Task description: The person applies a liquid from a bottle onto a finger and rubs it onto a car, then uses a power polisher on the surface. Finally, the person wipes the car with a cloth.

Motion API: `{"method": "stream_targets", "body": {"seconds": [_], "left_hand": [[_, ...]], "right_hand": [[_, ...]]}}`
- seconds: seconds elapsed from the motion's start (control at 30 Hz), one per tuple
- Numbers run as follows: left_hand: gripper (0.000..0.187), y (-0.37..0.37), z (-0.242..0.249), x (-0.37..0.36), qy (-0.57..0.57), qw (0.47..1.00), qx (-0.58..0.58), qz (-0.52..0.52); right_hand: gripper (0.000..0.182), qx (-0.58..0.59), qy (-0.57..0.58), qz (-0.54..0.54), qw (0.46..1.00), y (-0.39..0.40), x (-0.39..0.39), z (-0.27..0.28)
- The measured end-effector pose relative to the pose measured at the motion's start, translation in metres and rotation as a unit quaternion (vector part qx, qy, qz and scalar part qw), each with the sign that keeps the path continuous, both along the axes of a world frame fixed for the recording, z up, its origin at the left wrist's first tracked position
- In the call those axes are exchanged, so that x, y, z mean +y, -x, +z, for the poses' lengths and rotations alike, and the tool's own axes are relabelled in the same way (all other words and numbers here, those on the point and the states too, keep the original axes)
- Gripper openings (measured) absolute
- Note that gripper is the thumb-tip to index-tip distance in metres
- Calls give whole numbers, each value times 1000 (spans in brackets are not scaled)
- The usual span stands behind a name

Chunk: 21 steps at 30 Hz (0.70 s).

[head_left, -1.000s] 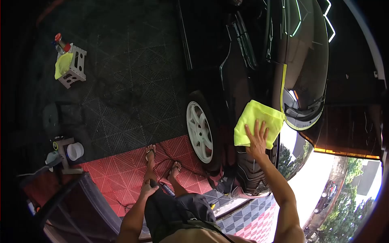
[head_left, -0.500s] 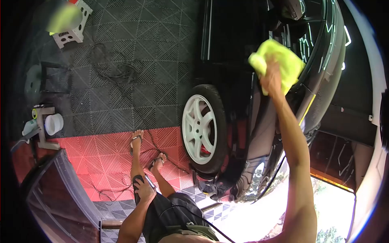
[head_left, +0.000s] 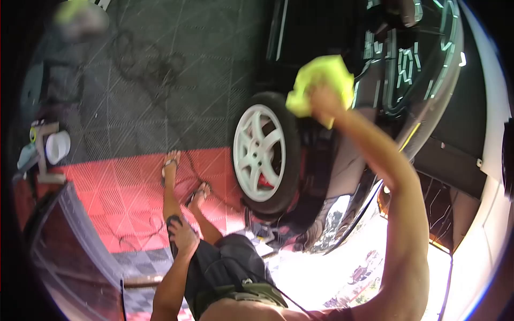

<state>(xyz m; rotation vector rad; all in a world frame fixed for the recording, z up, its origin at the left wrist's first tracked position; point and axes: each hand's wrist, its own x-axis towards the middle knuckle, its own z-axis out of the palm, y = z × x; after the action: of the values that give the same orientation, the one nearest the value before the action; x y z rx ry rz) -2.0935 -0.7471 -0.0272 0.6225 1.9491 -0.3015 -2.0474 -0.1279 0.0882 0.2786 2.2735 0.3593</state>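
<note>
My right hand (head_left: 325,101) grips a bright yellow-green cloth (head_left: 321,80), bunched under the fingers, against the side of a black car (head_left: 342,176) just above the wheel arch. Some motion blur softens the hand. Below and left of the cloth is the car's wheel, with a white spoked rim (head_left: 259,152) and black tyre. My left hand (head_left: 183,238) rests on my leg near the hem of my dark shorts (head_left: 230,267), its fingers spread and holding nothing visible.
Dark cables (head_left: 155,69) lie loose on the black and red tiled floor (head_left: 128,187). At the left stands a small stand with a white round container (head_left: 58,147). A dark glossy panel (head_left: 69,241) is at lower left. A blurred pale object (head_left: 80,24) sits at upper left.
My right hand has swept the cloth leftward across the car's bodywork, down towards the wheel arch, and my elbow bends more. My left hand stays on my leg. The view has shifted slightly.
</note>
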Motion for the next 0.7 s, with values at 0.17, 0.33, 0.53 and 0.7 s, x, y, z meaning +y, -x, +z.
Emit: {"method": "stream_targets", "body": {"seconds": [0.17,0.33,0.53,0.7], "left_hand": [[90,-2,-7,0,1,998,36,-56],[90,-7,-1,-7,-8,998,45,-49],[93,-8,0,-1,-16,1000,18,-13],[89,-6,-4,-12,-46,999,7,-1]], "right_hand": [[42,-15,26,-116,993,107,47,-1],[58,-75,117,-144,980,-12,-83,17],[35,-224,313,-197,902,-152,-219,116],[37,141,-26,-276,950,-169,-23,153]]}}
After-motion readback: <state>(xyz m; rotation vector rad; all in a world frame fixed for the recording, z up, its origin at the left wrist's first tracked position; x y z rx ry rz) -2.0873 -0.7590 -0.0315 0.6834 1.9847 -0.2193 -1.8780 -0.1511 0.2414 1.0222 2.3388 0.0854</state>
